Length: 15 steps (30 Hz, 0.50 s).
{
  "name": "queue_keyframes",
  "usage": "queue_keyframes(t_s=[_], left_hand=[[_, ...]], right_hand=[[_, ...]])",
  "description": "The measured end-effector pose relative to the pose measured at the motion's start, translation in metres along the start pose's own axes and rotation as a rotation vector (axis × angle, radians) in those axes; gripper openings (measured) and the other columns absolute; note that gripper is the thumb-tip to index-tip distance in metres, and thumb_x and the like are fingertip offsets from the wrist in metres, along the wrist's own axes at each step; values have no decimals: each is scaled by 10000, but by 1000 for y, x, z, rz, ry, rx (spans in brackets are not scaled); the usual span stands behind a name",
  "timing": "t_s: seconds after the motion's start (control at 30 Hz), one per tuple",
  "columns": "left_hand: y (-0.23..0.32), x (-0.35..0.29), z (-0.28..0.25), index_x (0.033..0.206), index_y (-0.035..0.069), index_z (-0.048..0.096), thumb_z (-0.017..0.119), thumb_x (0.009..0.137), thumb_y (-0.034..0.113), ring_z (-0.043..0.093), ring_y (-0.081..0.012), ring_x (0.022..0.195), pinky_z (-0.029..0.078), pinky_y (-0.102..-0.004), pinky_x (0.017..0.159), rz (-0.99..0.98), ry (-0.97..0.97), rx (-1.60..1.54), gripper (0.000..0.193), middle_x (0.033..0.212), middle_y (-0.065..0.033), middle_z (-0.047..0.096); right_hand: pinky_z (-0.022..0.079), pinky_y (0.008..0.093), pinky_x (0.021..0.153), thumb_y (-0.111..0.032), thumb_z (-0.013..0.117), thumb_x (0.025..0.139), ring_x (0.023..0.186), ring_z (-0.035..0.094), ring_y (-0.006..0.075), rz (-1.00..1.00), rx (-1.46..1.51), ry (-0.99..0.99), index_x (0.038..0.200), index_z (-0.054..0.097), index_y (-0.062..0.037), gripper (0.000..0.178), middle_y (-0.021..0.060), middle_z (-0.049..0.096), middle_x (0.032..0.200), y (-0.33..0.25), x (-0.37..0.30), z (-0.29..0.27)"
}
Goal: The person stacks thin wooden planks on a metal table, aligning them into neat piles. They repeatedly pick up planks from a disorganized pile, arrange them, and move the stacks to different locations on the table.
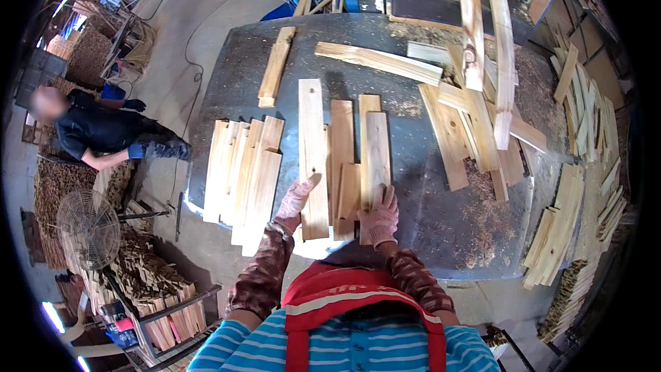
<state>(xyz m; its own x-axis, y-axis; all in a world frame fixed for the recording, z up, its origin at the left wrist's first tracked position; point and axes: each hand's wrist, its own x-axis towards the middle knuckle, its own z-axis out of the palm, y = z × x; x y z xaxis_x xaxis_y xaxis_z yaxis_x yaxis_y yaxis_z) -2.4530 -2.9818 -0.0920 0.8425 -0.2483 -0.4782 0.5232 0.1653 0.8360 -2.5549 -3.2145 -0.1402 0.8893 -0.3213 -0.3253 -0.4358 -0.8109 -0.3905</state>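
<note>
Left of the middle planks (342,158) on the bench (441,234), a stacked bundle of boards (242,179) overhangs the near edge. At those planks' near ends, the gloved left hand (295,201) lies open against the longest plank (313,158); the right hand (379,219) rests flat on another plank (376,158), hiding its near end.

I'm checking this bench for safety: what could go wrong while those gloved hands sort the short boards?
The left hand and right hand press on a loose group of boards at the table's near edge; one could probably slide off toward the person. The crossed planks to the right look unstable and might shift. Sawdust could make boards slip.
</note>
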Motion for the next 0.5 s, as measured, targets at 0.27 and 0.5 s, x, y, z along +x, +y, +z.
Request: queue_keyframes(t_s=[0.27,0.5], left_hand=[[17,14,-16,1250,-8,665,762,895,460,610,-151,1094,446,-334,994,21,122,97,596,1166,-53,689],[26,4,-84,1118,37,726,718,886,506,700,-297,875,526,-395,789,5,467,937,524,887,-166,738]], right_hand=[[409,487,1116,-256,782,692,1426,365,411,214,0,-98,1612,132,-107,1137,189,176,1661,1,25,-18],[579,386,849,-227,659,777,879,705,246,256,1905,-524,1365,541,18,648,131,721,1087,9,20,-73]])
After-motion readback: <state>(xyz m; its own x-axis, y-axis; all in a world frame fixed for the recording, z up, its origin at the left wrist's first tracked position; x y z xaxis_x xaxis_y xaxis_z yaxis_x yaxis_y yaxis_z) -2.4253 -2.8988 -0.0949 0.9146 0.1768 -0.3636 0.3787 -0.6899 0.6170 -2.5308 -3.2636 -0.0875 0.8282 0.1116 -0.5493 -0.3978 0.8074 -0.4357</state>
